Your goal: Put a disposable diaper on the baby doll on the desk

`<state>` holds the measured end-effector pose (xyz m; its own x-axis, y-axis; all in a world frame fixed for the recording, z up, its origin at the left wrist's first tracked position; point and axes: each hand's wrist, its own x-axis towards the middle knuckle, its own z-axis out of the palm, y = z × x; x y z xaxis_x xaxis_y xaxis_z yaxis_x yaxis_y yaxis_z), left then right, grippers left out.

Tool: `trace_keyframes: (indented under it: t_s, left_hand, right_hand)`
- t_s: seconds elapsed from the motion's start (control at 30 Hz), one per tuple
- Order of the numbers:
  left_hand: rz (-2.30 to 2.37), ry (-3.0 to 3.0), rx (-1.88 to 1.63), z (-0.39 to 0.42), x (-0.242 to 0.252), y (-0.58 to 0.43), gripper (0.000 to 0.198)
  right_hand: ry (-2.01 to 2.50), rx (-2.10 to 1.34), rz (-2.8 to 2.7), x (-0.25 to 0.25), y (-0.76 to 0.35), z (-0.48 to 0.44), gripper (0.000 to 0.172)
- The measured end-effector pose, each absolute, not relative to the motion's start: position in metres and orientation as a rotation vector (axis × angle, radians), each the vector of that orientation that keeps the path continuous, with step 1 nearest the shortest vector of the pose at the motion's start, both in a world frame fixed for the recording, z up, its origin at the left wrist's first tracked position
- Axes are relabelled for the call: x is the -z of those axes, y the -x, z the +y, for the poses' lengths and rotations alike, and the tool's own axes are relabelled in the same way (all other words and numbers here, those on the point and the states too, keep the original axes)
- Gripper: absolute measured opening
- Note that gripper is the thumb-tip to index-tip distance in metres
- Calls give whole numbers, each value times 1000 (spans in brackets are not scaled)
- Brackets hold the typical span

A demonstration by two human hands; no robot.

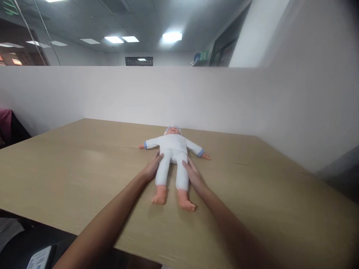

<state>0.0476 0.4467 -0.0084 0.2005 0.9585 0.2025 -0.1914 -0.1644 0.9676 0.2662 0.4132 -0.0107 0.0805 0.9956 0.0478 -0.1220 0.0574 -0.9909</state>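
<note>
A baby doll (174, 144) in a white top, white trousers and a white cap lies on its back on the wooden table (84, 168). Its head points away from me, its arms are spread and its bare feet face me. My left hand (153, 166) rests against the outer side of the doll's hip and thigh on the left. On the right, my right hand (193, 175) holds the other hip and thigh, with the thumb over the trouser leg. Both hands grip the doll from its sides; some fingertips are hidden beside or under it.
A white wall (126, 89) with glass above stands behind the table. Below the table's near left edge are a dark seat and a white-topped object (40, 257). Dark and maroon cloth (5, 125) shows at the far left.
</note>
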Motion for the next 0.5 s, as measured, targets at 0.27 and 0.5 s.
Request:
trace_keyframes:
  t_s: [0.27,0.5]
  left_hand:
    - [1094,-1509,-1235,384,-7,-42,62]
    - [1311,-1885,-1433,158,9,-22,36]
  right_hand:
    - [1260,-1127,-1141,13,-266,302,97]
    - [1281,-12,-1565,48,-309,93,30]
